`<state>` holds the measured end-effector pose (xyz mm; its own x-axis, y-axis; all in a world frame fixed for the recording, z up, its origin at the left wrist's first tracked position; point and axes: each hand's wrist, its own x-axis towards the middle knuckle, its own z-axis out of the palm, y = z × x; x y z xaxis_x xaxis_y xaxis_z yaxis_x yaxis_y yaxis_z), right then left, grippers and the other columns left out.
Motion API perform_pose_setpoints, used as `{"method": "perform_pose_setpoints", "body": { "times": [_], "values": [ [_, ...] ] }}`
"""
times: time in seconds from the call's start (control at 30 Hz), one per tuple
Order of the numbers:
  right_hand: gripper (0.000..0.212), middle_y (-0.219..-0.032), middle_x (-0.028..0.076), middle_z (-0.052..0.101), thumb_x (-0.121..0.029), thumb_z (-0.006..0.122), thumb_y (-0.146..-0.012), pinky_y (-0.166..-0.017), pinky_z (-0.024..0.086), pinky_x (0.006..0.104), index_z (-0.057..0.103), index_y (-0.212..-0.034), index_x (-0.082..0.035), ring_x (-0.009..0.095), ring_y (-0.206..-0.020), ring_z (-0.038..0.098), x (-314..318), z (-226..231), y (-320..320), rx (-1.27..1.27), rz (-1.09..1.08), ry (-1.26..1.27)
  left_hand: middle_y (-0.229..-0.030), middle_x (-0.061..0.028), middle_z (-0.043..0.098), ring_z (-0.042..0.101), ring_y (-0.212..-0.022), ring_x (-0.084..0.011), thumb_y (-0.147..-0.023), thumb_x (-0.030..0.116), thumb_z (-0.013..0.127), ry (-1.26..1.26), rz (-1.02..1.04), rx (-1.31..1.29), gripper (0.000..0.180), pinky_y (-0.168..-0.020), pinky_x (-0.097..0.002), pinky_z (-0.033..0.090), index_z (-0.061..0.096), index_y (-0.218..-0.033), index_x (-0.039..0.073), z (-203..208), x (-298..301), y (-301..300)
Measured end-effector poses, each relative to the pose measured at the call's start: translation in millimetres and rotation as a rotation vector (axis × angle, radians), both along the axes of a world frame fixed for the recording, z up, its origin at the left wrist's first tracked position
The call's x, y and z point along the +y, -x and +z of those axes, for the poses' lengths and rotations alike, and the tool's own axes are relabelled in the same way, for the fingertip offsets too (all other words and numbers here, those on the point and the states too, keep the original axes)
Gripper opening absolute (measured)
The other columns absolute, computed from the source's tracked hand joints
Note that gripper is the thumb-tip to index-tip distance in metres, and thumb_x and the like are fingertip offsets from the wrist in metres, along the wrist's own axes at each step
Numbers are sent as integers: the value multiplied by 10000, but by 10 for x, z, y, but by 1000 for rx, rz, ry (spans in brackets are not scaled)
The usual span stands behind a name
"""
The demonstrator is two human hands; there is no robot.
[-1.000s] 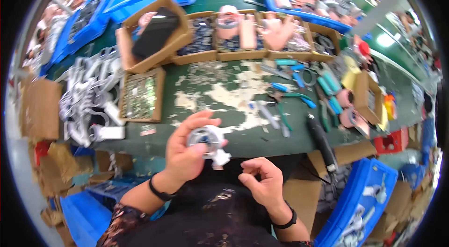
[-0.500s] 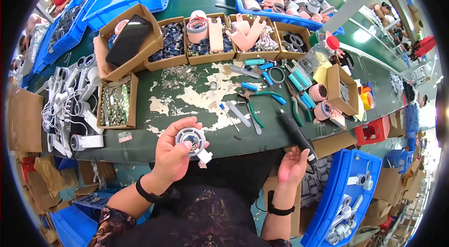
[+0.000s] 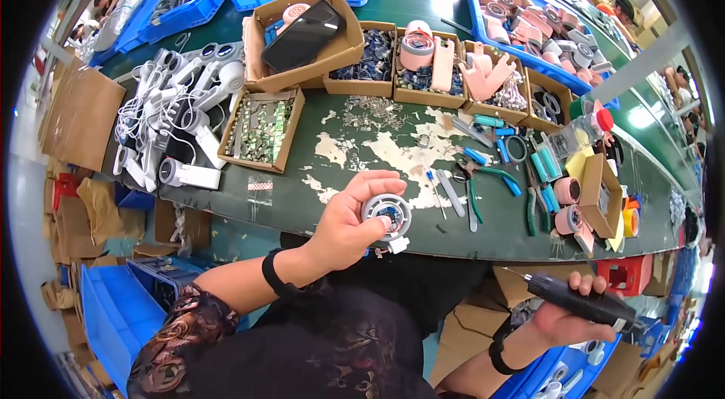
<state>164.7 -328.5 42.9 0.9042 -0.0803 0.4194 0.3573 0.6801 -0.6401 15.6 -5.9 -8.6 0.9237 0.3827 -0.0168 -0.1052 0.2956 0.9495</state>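
My left hand (image 3: 349,224) holds a white-and-grey round housing (image 3: 408,212) just over the near edge of the bench. Its thumb presses on a small blue circuit board (image 3: 390,212) inside the ring, and a white tab juts from the lower side. Off the bench edge on the right, my right hand (image 3: 560,322) is wrapped round a black electric screwdriver (image 3: 578,299). Its thin bit points left, toward the housing but well apart from it.
Pliers (image 3: 474,186), a blue-handled screwdriver (image 3: 436,191) and teal cylindrical batteries (image 3: 545,165) lie on the worn green bench (image 3: 355,206). White assembled units (image 3: 177,123) with cables are piled left. Cardboard boxes of parts line the back; a blue crate (image 3: 483,25) holds pink housings.
My right hand has closed round the electric screwdriver and brought it rightward off the bench edge, its bit now pointing left. The housing stays in my left hand. The whole view has shifted.
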Motion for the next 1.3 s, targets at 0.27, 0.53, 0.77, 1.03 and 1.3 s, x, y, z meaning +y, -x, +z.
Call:
{"method": "perform_pose_setpoints", "body": {
  "times": [0.27, 0.53, 0.77, 1.03, 1.3],
  "values": [
    [749, -968, 73, 535, -666, 493, -980, -751, 437, 395, 414, -1511, -143, 192, -776, 540, 825, 624, 258, -78, 391, 8, -1449, -128, 414, 561, -1236, -179, -809, -96, 515, -63, 4, 2, 509, -1044, -338, 484, 601, -1307, -41, 58, -51, -19],
    [915, -980, 66, 543, -694, 638, -879, -769, 430, 392, 394, -1517, -85, 194, -813, 557, 1314, 636, 430, -250, 385, 67, -1363, -147, 468, 523, -1248, -232, -827, -24, 600, -312, 88, -1, 460, -1037, -347, 457, 633, -1284, 12, 163, -127, -5],
    [690, -882, 47, 592, -532, 724, -906, -682, 473, 389, 467, -1353, -74, 201, -700, 609, 1544, 516, 533, -178, 353, 115, -1343, -163, 473, 519, -1248, -256, -810, -24, 612, -462, 122, -66, 466, -1038, -358, 457, 632, -1275, 8, 194, -147, 2],
    [575, -864, 40, 571, -504, 700, -939, -696, 462, 383, 488, -1275, -87, 184, -698, 597, 1557, 500, 549, -156, 336, 116, -1336, -166, 475, 531, -1234, -265, -803, -20, 622, -479, 112, -83, 488, -1034, -363, 462, 624, -1289, 14, 175, -147, 9],
    [485, -909, 32, 542, -431, 578, -1020, -728, 421, 356, 521, -1343, -74, 146, -734, 529, 1582, 461, 481, -278, 399, 173, -1338, -163, 478, 533, -1232, -270, -803, -10, 631, -500, 111, -77, 493, -1032, -369, 465, 622, -1295, 19, 182, -152, 7]
  ]
}}
